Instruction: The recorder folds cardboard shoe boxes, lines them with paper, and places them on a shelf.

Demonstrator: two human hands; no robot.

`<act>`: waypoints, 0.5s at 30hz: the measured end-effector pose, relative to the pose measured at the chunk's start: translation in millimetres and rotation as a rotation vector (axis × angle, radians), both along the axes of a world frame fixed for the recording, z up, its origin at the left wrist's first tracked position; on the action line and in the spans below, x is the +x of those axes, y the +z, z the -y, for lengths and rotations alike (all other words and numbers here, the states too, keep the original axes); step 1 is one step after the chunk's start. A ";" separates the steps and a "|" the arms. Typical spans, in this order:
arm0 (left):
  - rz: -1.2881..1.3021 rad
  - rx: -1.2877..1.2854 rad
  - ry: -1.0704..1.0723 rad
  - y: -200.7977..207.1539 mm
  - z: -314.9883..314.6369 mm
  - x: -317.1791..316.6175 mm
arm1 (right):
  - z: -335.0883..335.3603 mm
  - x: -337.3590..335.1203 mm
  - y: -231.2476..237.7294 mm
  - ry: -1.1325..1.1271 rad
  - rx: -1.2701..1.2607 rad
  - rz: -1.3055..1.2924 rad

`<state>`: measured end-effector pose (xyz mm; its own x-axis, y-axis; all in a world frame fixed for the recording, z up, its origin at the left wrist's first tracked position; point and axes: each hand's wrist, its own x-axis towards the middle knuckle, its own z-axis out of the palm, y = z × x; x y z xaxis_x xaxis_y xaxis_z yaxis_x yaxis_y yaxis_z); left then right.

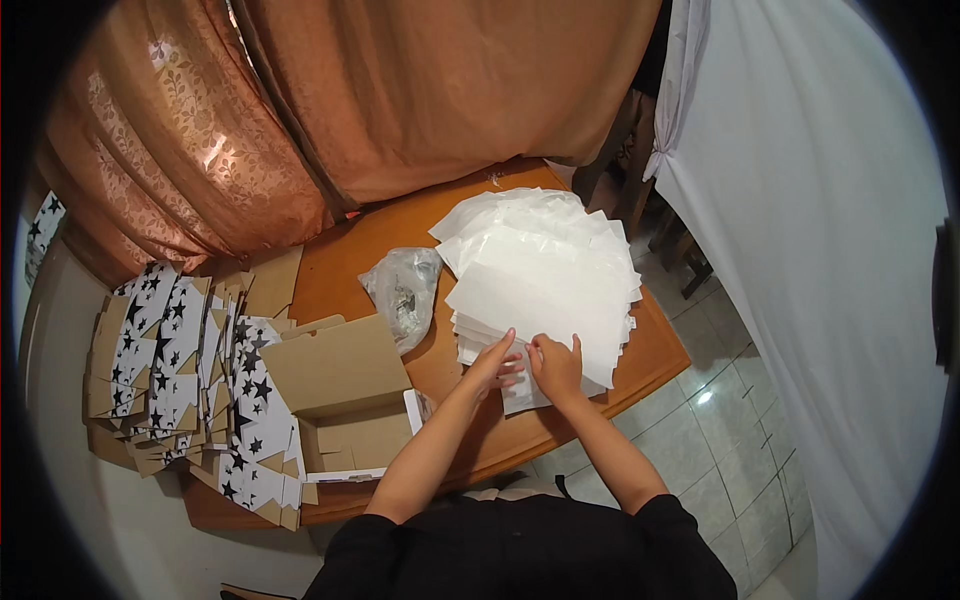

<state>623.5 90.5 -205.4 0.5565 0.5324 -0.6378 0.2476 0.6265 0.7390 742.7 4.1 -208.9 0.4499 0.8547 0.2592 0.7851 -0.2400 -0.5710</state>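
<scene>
hands: left hand [497, 362] and right hand [556, 366], fingers pinched on one bag [522, 392] at the table's [655, 350] near edge, pulled off for separating
stack: bags [545, 280] piled just behind, within reach
box: open carton [345, 385] left of hands
far left: star-printed flats [185, 370] stacked

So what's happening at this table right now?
A person sits at a wooden table. Both the left hand and the right hand rest on the near edge of a big pile of clear plastic bags, fingering one bag. An open cardboard box and stacks of star-printed flat boxes lie to the left, a crumpled bag behind.
</scene>
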 end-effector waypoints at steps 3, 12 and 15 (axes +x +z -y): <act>0.019 0.075 0.103 -7.4 -5.1 12.5 | 11.2 -10.4 -4.4 0.062 0.099 0.106; -0.009 0.615 0.091 6.6 -16.3 2.4 | 21.6 4.0 11.1 0.017 0.245 -0.215; -0.027 0.948 -0.135 46.8 -19.0 -19.3 | 12.8 32.5 20.5 -0.043 0.441 -0.361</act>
